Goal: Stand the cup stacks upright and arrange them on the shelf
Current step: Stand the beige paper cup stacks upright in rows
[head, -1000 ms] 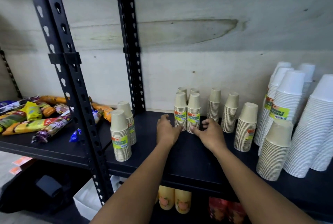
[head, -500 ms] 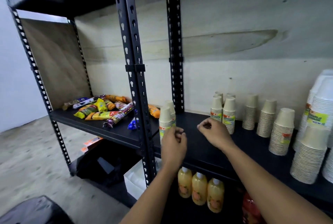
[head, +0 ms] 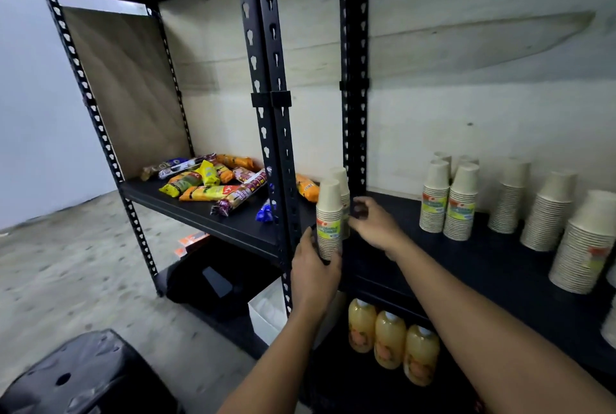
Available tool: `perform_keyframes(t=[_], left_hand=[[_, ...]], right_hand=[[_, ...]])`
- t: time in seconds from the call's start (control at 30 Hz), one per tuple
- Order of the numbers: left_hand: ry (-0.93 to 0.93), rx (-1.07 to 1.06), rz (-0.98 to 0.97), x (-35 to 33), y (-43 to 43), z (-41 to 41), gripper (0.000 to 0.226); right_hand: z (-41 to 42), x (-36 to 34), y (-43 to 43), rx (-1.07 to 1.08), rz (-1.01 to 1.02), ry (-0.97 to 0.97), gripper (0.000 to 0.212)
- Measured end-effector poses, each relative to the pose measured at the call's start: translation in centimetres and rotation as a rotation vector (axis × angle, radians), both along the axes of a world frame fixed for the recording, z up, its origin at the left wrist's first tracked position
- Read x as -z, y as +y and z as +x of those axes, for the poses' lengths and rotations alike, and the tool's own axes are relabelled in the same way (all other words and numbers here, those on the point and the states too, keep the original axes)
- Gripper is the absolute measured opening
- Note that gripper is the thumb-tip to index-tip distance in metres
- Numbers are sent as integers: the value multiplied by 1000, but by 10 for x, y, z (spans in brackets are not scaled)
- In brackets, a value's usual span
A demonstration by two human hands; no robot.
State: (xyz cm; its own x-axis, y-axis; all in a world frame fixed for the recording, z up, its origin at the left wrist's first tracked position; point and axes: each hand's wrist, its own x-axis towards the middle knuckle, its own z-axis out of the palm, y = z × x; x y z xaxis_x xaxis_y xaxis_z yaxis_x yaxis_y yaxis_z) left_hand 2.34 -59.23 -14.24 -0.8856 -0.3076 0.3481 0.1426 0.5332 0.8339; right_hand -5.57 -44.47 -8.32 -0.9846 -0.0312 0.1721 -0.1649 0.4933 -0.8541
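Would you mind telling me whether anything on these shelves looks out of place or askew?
The snack packets on the left shelf lie in a jumbled heap, overlapping at odd angles. The front cup stack, gripped by the left hand, is upright by the post, apart from the main group.

Beige cup stacks (head: pixel 329 218) (green-yellow labels), black shelf (head: pixel 500 267)

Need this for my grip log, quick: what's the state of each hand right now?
Left hand: holding the front cup stack near its base.
Right hand: holding the rear cup stack.
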Motion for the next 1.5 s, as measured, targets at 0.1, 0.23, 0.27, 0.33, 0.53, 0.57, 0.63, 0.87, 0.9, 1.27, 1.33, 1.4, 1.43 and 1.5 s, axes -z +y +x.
perform_keyframes(t=[0.1, 0.23, 0.27, 0.33, 0.53, 0.57, 0.63, 0.87, 0.9, 1.27, 1.33, 1.4, 1.43, 1.5], left_hand=[[30, -6, -5, 3, 0, -11, 83], [74, -2, 0, 7, -1, -18, 73], [87, 2, 5, 8, -1, -18, 69], [116, 7, 11, 8, -2, -18, 61], [121, 49, 66, -4, 9, -9, 55], [118, 66, 82, -7, 13, -9, 55], [114, 114, 98, -11, 26, -8, 56], [79, 329, 24, -25, 82, -23, 65], [64, 352, 22, -27, 91, -26, 65], [17, 500, 25, -22, 141, -73, 66], [6, 501, 29, -19, 144, -78, 68], [5, 504, 29, -19, 145, -80, 69], [4, 505, 30, -18, 146, -82, 69], [-10, 500, 29, -17, 146, -84, 69]], right_hand=[[-9, 6, -4, -106, -86, -50, 64], [-14, 14, -7, -146, -113, -26, 59], [-15, 15, -7, -137, -115, -13, 56], [-13, 16, -7, -120, -131, 6, 52], [7, 13, 14, -60, -161, 67, 55], [11, 12, 21, -37, -157, 80, 55], [21, 14, 41, 15, -170, 98, 55], [62, 15, 112, 274, -137, 187, 62], [65, 16, 120, 314, -119, 201, 61], [65, 36, 166, 510, -80, 223, 63], [59, 38, 164, 535, -64, 241, 63], [53, 42, 161, 547, -44, 271, 62], [50, 44, 160, 551, -30, 282, 61], [47, 49, 159, 556, 3, 290, 59]])
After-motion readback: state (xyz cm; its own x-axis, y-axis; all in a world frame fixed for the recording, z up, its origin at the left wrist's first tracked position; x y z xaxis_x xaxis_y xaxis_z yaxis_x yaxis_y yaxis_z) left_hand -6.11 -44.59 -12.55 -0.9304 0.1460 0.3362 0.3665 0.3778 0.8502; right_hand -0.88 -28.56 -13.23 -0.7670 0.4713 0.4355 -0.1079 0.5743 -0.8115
